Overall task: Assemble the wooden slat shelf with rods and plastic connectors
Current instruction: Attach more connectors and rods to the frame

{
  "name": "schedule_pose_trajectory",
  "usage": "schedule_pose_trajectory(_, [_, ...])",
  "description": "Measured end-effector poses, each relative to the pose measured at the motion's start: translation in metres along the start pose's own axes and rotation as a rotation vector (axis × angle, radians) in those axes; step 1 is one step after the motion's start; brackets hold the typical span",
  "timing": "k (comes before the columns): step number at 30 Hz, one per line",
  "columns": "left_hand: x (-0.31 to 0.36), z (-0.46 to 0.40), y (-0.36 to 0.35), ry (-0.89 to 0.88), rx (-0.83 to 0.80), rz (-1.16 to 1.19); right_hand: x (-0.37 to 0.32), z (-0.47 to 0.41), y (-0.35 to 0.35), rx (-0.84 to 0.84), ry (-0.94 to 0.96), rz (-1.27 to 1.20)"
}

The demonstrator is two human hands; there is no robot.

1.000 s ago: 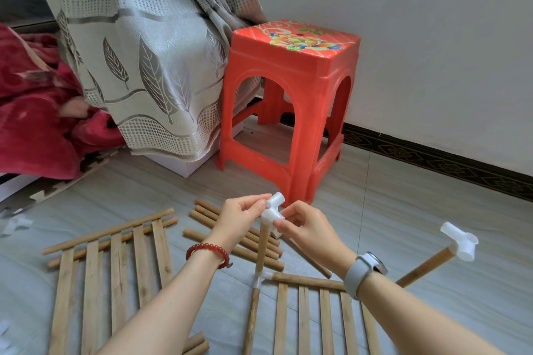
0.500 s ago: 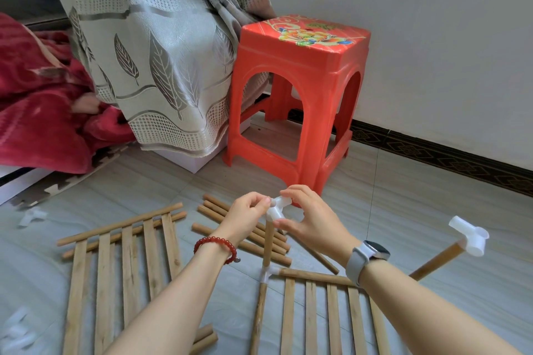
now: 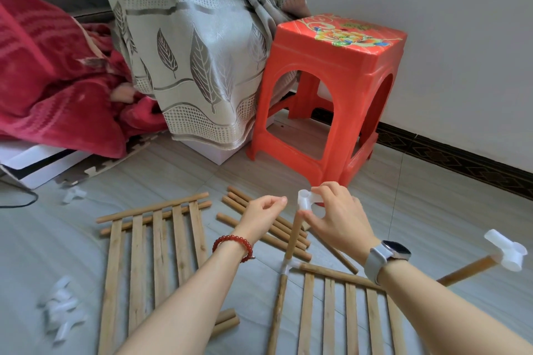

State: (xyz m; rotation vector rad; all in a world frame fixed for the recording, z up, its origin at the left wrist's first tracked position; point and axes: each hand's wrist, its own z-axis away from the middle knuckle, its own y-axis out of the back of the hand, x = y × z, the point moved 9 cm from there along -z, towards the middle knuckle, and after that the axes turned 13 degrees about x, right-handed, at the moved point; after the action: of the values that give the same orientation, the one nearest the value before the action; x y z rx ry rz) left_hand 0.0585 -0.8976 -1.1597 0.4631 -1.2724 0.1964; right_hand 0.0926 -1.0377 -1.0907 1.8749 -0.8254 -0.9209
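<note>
Both hands are up over the floor. Right hand (image 3: 336,217) pinches the white connector (image 3: 306,201) on top of a standing rod (image 3: 293,235). Left hand (image 3: 261,215) floats beside it, fingers loosely curled, holding nothing.

You're on the floor (image 3: 432,210) of a home, likely a bedroom: a red blanket (image 3: 52,81) is heaped at the left, a leaf-patterned curtain (image 3: 196,60) hangs to the tiles, and a red plastic stool (image 3: 331,72) stands by the plain wall (image 3: 432,23).
</note>
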Motion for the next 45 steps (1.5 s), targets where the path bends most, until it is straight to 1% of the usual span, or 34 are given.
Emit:
schedule_pose_trajectory(2, [-0.012, 0.001, 0.024, -0.001, 0.067, -0.032, -0.018, 0.004, 0.011, 0.144, 0.156, 0.068])
schedule_pose_trajectory(3, [-0.022, 0.003, 0.039, 0.000, 0.100, -0.076, -0.032, 0.009, 0.015, 0.215, 0.244, 0.064])
schedule_pose_trajectory(4, [-0.034, 0.005, 0.054, 0.000, 0.127, -0.131, -0.046, 0.016, 0.015, 0.262, 0.318, 0.028])
schedule_pose_trajectory(5, [-0.047, 0.008, 0.067, -0.003, 0.142, -0.198, -0.059, 0.024, 0.012, 0.273, 0.379, -0.023])
schedule_pose_trajectory(7, [-0.082, 0.021, 0.086, 0.015, 0.136, -0.347, -0.081, 0.042, -0.002, 0.237, 0.463, -0.066])
schedule_pose_trajectory(11, [-0.174, 0.057, 0.109, 0.114, 0.079, -0.635, -0.103, 0.078, -0.046, 0.113, 0.572, -0.018])
schedule_pose_trajectory(13, [-0.216, 0.068, 0.109, 0.112, -0.001, -0.799, -0.104, 0.089, -0.063, 0.028, 0.553, -0.089])
schedule_pose_trajectory(15, [-0.245, 0.077, 0.105, 0.085, -0.090, -0.984, -0.096, 0.097, -0.081, -0.104, 0.480, -0.130])
schedule_pose_trajectory(16, [-0.251, 0.080, 0.103, 0.069, -0.100, -1.061, -0.090, 0.102, -0.090, -0.182, 0.435, -0.133])
schedule_pose_trajectory(19, [-0.252, 0.084, 0.096, -0.051, -0.051, -1.240, -0.065, 0.122, -0.118, -0.401, 0.302, -0.067])
schedule_pose_trajectory(21, [-0.251, 0.081, 0.090, -0.110, -0.037, -1.305, -0.050, 0.134, -0.129, -0.491, 0.219, -0.039])
schedule_pose_trajectory(24, [-0.257, 0.076, 0.088, -0.087, -0.091, -1.318, -0.036, 0.144, -0.136, -0.539, 0.112, -0.072])
schedule_pose_trajectory(27, [-0.262, 0.074, 0.095, -0.050, -0.194, -1.348, -0.022, 0.151, -0.139, -0.588, 0.036, -0.055])
schedule_pose_trajectory(29, [-0.258, 0.075, 0.101, -0.040, -0.216, -1.336, -0.012, 0.154, -0.137, -0.609, 0.000, -0.045])
schedule_pose_trajectory(32, [-0.238, 0.080, 0.102, -0.138, -0.190, -1.309, -0.001, 0.158, -0.130, -0.629, -0.055, -0.045])
schedule_pose_trajectory(35, [-0.201, 0.086, 0.101, -0.273, -0.085, -1.253, -0.001, 0.163, -0.120, -0.674, -0.087, -0.059])
schedule_pose_trajectory(38, [-0.157, 0.086, 0.111, -0.403, 0.069, -1.179, -0.009, 0.162, -0.102, -0.686, -0.115, -0.102])
schedule_pose_trajectory(41, [-0.115, 0.086, 0.137, -0.414, 0.208, -1.080, -0.020, 0.154, -0.073, -0.650, -0.138, -0.154])
schedule_pose_trajectory(45, [-0.056, 0.094, 0.170, -0.401, 0.416, -0.838, -0.041, 0.149, -0.029, -0.572, -0.178, -0.277])
